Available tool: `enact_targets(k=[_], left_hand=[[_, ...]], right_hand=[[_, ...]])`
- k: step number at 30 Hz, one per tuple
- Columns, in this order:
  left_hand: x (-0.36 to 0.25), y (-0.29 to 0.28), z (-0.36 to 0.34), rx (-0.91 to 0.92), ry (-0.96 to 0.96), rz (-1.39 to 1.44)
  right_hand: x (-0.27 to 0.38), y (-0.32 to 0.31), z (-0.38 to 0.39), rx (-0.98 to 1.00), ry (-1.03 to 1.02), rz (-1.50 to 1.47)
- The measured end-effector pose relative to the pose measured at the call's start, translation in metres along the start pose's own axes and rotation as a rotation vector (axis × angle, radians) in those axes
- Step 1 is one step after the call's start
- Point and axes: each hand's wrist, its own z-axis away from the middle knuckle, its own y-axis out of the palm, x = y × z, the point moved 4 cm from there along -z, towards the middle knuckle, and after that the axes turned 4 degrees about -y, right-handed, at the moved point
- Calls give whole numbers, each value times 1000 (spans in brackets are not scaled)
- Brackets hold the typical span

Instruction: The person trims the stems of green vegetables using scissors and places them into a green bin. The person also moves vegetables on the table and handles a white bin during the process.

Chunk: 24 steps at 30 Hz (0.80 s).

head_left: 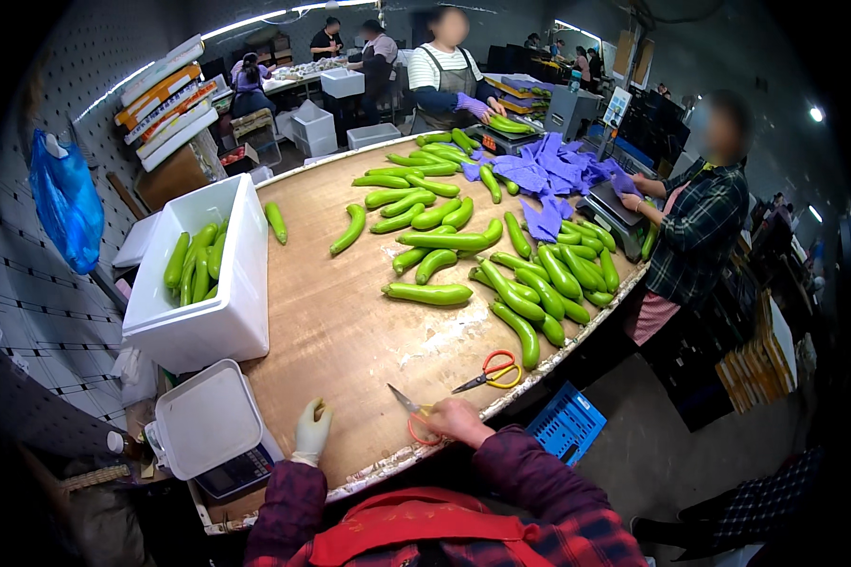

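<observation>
1. Right hand [456, 419] clamped on scissors [404, 399] by the worktop's [340, 321] near edge.
2. Gloved left hand [313, 430], loosely curled near that edge; cannot tell whether fingertips touch.

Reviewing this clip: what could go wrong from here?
1. The scissors in the right hand point up and leftward, so the gloved left hand might be nicked if it crossed in front of the blades.
2. The second pair of scissors lies close to the edge of the table; a sleeve could perhaps knock it off.
3. The long green vegetables crowd the table's right edge, where one might roll off.
</observation>
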Motion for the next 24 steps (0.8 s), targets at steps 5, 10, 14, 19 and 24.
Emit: enact_targets(k=[5, 10, 14, 19, 24], left_hand=[[11, 13, -59, -3, 33, -88], [-6, 17, -102, -76, 82, -358], [-7, 14, -130, -218, 133, -514], [7, 8, -156, -318, 123, -662], [4, 22, -156, -371, 61, -890]], right_hand=[[-33, -34, -47, -246, -78, 99], [-56, -66, -102, -293, -43, 170], [-71, -77, -152, -301, -32, 302], [-81, -75, -221, -187, -131, 413], [-99, -85, -281, -150, -254, 398]])
